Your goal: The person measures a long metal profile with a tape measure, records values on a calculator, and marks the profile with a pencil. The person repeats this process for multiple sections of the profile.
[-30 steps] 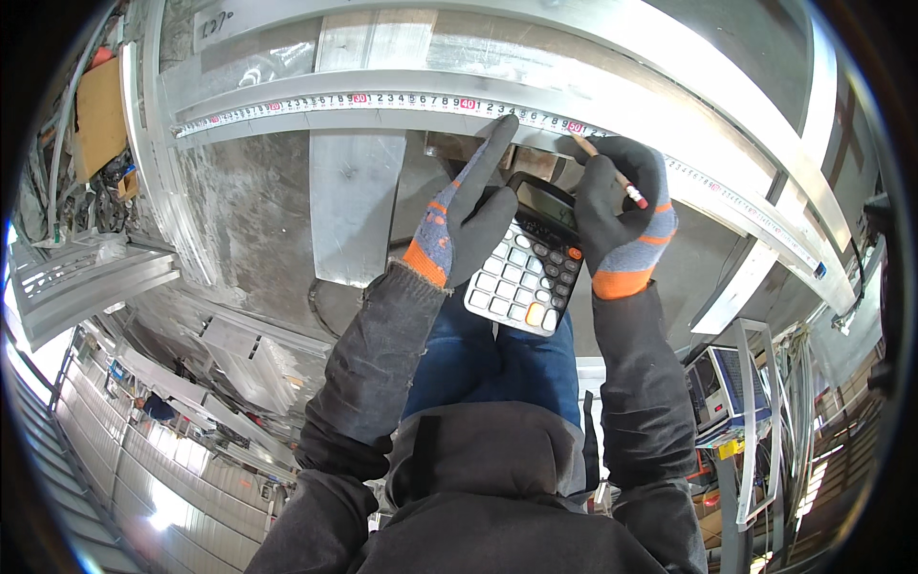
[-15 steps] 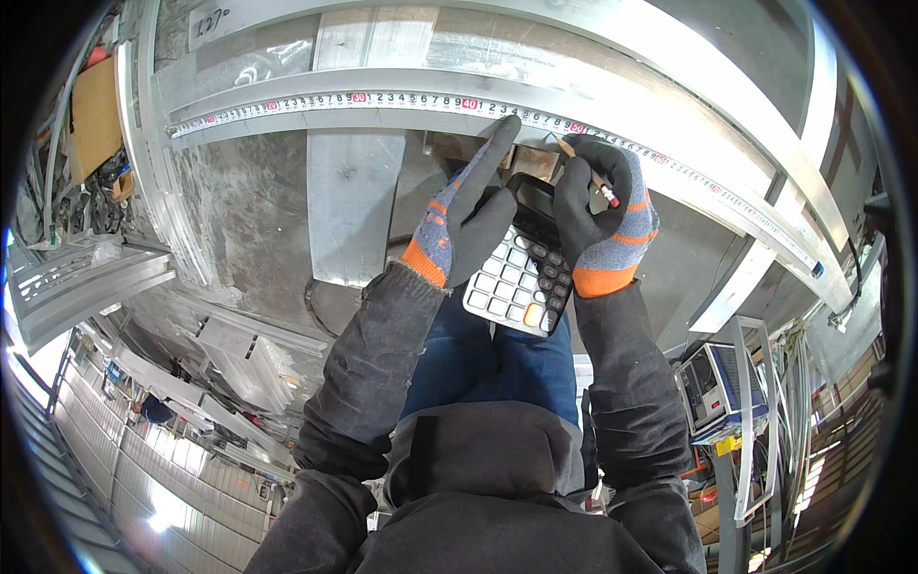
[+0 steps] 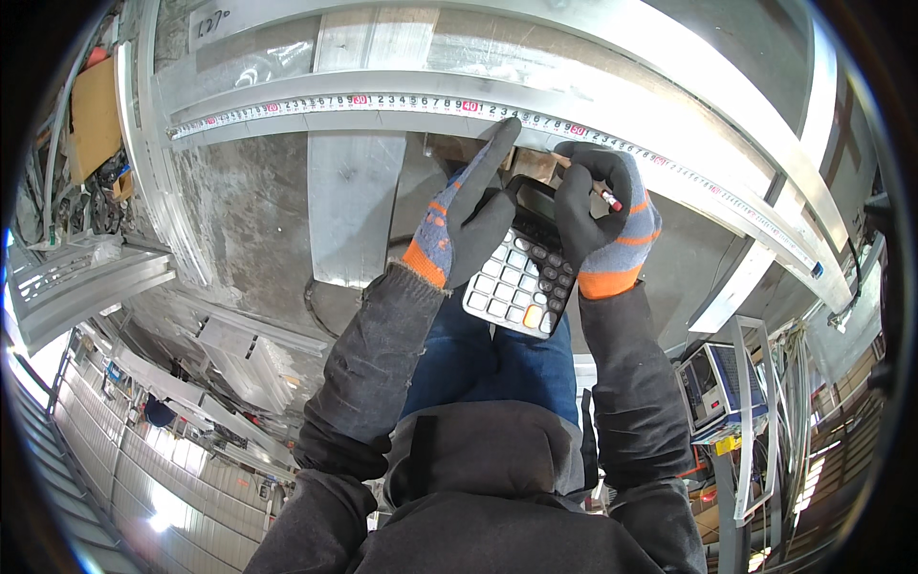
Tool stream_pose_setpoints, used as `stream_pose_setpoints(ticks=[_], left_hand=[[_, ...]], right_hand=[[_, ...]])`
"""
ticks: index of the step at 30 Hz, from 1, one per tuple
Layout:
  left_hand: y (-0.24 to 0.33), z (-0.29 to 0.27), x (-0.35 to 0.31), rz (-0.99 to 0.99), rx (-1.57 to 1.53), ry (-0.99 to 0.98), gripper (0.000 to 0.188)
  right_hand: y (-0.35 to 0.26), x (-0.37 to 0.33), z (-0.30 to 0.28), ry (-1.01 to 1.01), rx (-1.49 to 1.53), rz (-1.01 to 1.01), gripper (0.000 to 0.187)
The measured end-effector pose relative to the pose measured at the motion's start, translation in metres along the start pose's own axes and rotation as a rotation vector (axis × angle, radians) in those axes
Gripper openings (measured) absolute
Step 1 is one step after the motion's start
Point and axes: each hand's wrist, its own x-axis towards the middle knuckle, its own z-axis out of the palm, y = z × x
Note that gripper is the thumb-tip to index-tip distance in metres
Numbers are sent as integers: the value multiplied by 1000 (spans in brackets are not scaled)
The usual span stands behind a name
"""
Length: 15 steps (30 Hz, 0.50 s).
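Observation:
A measuring tape lies stretched along a long silver metal bar in front of me. My left hand, in a grey and orange work glove, grips a white and black calculator by its upper left side. Its forefinger reaches out to the tape's near edge; the fingers beneath the calculator are hidden. Close by on the right, my gloved right hand is closed around a pencil with a pink eraser. The pencil's point sits just short of the bar, partly behind the fingers.
A wide flat metal profile runs from under the bar toward me. Further metal bars lie beyond the tape. At right stands a blue and black boxy machine beside a metal frame. Cardboard leans at far left.
My right hand has curled and drawn slightly back, so the pencil's point has left the bar's near edge. My left hand and the calculator have hardly moved.

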Motion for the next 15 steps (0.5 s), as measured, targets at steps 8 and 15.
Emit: stream_pose_setpoints(ticks=[8,15], left_hand=[[-5,1,2,108,73,27,74],[-7,1,2,131,91,41,76]], right_hand=[[-1,-1,4,48,4,21,17],[-2,3,-3,-27,13,23,15]])
